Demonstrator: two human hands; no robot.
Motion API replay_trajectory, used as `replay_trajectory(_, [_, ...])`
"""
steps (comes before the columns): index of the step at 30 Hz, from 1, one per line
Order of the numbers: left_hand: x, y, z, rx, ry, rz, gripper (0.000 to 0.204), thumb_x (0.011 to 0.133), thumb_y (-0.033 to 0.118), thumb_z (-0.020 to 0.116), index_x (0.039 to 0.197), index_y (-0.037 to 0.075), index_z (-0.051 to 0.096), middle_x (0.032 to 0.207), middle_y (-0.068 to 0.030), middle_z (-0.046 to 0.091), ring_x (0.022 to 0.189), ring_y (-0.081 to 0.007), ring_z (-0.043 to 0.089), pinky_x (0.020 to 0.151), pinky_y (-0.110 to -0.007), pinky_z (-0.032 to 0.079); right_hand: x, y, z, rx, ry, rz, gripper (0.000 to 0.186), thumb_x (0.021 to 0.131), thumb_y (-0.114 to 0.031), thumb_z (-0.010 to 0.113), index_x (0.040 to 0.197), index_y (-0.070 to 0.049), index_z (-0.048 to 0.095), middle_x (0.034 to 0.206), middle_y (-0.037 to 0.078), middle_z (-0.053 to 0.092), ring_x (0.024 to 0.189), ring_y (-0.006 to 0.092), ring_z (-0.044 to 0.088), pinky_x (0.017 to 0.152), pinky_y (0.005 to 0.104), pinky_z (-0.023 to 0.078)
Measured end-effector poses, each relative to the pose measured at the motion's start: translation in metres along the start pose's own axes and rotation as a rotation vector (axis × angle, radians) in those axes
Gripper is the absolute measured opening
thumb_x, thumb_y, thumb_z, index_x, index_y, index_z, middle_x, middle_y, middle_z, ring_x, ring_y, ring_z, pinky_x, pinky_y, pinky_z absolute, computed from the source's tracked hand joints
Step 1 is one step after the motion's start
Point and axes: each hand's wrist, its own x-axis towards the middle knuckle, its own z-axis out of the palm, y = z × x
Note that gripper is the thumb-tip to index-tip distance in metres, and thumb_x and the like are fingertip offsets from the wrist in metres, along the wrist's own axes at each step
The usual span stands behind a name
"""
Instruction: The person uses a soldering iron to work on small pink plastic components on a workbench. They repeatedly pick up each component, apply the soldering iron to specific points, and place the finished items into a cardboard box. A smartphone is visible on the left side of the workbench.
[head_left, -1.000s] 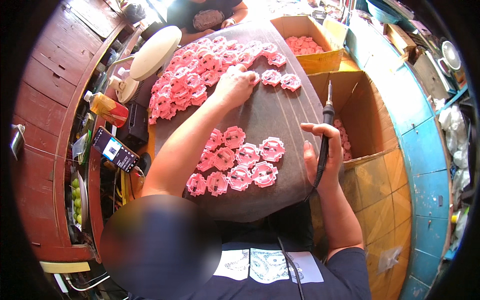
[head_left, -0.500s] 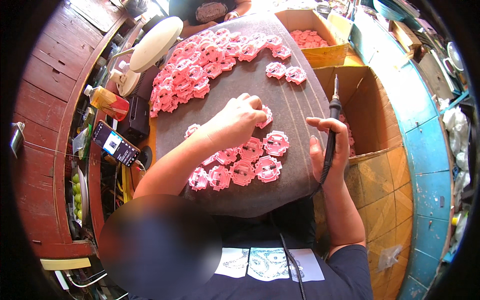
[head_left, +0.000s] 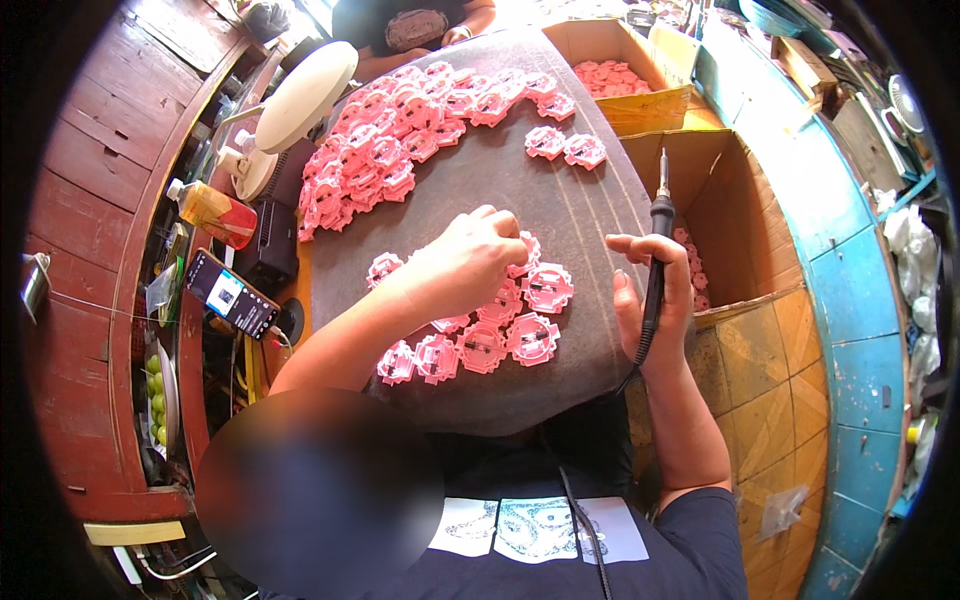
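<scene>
My left hand [head_left: 470,262] reaches over the dark tabletop with curled fingers, closed at the edge of a pink plastic part [head_left: 527,250]. Its fingertips are partly hidden. Below and beside it lies a group of several similar pink parts [head_left: 482,346], with small dark pieces in their middles; my forearm covers some. In my right hand [head_left: 676,300], a black-handled soldering iron [head_left: 655,285] points up, away from the parts. Its metal tip [head_left: 664,165] stands over the open carton at the table's right side.
A large heap of pink parts [head_left: 385,135] covers the far left, with two more [head_left: 565,148] apart. Cartons [head_left: 745,220] holding pink parts stand right. A white lamp [head_left: 305,98], bottle [head_left: 215,213] and phone [head_left: 232,292] line the left. Another person [head_left: 405,28] sits opposite.
My left hand and the pink part at its fingers have moved slightly down toward the near group. The right hand still holds the soldering iron upright, almost unmoved.
</scene>
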Motion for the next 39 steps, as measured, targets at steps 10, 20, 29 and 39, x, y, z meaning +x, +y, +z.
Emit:
replay_trajectory(10, [0.105, -0.074, 0.025, 0.183, 0.368, -0.063, 0.029, 0.087, 0.005, 0.068, 0.115, 0.006, 0.075, 0.108, -0.0199, 0.066, 0.11, -0.0401, 0.064, 0.097, -0.049, 0.053, 0.0, 0.002, 0.0, -0.013, 0.029, 0.002, 0.039, 0.087, 0.003, 0.067, 0.124, -0.003, 0.057, 0.119, 0.013, 0.074, 0.104, 0.022, 0.067, 0.098, 0.0372, 0.052])
replay_trajectory(20, [0.075, -0.082, -0.004, 0.183, 0.249, -0.025, 0.016, 0.09, 0.01, 0.074, 0.105, 0.005, 0.076, 0.101, -0.0152, 0.069, 0.103, -0.0357, 0.067, 0.092, -0.047, 0.055, -0.002, 0.006, 0.002, -0.005, 0.043, 0.007, 0.039, 0.086, 0.004, 0.064, 0.124, -0.004, 0.057, 0.118, 0.013, 0.074, 0.102, 0.021, 0.064, 0.099, 0.0374, 0.05])
replay_trajectory(29, [-0.149, -0.061, -0.063, 0.011, 0.339, -0.511, 0.016, 0.089, 0.004, 0.077, 0.104, 0.0, 0.074, 0.092, -0.0101, 0.062, 0.087, -0.0229, 0.065, 0.079, -0.034, 0.053, -0.009, 0.015, -0.001, 0.097, 0.016, 0.066, 0.04, 0.091, -0.001, 0.059, 0.131, -0.003, 0.054, 0.125, 0.018, 0.072, 0.114, 0.0216, 0.067, 0.104, 0.0385, 0.048])
replay_trajectory(39, [-0.191, -0.059, -0.026, -0.064, 0.22, -0.603, 0.016, 0.088, 0.009, 0.073, 0.102, 0.002, 0.076, 0.099, -0.0174, 0.066, 0.095, -0.0372, 0.067, 0.088, -0.043, 0.055, -0.009, 0.02, -0.002, 0.137, 0.009, 0.08, 0.039, 0.095, 0.0, 0.057, 0.133, -0.002, 0.053, 0.127, 0.017, 0.071, 0.121, 0.0228, 0.068, 0.107, 0.0394, 0.048])
